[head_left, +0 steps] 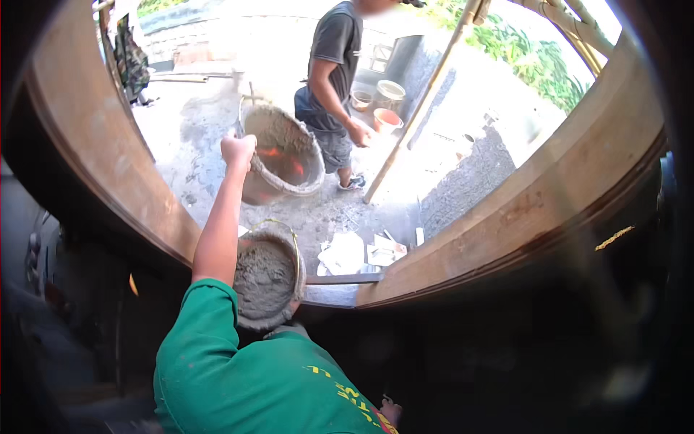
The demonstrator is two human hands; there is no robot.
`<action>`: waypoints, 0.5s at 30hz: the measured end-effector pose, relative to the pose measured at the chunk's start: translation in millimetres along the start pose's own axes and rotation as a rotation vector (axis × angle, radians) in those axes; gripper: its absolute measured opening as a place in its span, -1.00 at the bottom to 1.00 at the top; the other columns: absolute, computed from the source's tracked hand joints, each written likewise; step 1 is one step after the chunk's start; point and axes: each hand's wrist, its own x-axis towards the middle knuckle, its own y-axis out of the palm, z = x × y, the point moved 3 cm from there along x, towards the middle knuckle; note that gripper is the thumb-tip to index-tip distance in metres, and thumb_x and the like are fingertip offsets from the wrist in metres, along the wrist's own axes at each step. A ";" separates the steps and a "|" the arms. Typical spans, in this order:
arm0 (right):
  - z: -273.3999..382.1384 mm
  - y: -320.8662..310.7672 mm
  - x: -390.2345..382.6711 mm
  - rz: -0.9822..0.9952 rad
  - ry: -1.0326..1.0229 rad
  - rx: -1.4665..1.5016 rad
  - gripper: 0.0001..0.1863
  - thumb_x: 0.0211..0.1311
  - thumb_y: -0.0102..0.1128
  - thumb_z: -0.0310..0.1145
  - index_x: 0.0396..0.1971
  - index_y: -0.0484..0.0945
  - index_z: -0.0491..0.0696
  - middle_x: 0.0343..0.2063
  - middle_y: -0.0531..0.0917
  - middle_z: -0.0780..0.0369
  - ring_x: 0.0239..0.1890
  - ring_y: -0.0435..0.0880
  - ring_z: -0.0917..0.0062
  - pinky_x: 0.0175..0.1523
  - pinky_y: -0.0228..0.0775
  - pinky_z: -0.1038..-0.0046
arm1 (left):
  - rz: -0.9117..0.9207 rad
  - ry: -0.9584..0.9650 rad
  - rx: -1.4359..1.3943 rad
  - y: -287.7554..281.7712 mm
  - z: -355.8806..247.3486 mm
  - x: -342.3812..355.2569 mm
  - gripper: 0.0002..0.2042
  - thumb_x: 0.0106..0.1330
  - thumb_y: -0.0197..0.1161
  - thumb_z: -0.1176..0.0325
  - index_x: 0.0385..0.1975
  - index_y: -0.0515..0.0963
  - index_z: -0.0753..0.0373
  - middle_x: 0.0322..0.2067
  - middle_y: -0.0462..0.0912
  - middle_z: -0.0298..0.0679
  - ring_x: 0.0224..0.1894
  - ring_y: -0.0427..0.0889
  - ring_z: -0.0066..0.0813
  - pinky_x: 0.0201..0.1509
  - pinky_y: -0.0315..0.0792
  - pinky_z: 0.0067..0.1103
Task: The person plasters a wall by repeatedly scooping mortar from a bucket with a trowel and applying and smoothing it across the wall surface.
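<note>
My left arm, in a green sleeve, reaches out through the wooden-framed opening. My left hand (238, 150) is closed on the edge of a tilted bucket (307, 163), whose inside is smeared with grey mortar; whether it grips rim or handle I cannot tell. Nearer to me, beside my forearm, a second bucket (264, 278) is filled with thick wet mortar, its thin handle standing up at the far side. Low in the dark at the lower right is my right hand (391, 411), small and dim, its fingers hard to make out.
Outside, a person (336, 79) in a dark shirt and shorts stands just beyond the tilted bucket. The wooden frame (506, 217) curves round the opening. Past it are a bamboo pole (426, 98), an orange bucket (387, 119), pale buckets (390, 92) and white scraps (343, 253).
</note>
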 end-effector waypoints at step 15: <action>29.2 43.9 -110.5 -0.060 -0.400 -0.293 -0.67 0.08 0.20 -0.09 -0.21 0.59 0.04 -0.46 0.64 0.13 -0.50 0.64 0.28 -0.37 0.47 0.19 | 0.100 -0.191 0.475 51.2 263.9 23.2 -0.53 -0.14 0.15 0.46 -0.13 0.51 0.50 -0.32 0.65 0.10 -0.21 0.65 0.01 -0.14 0.49 -0.32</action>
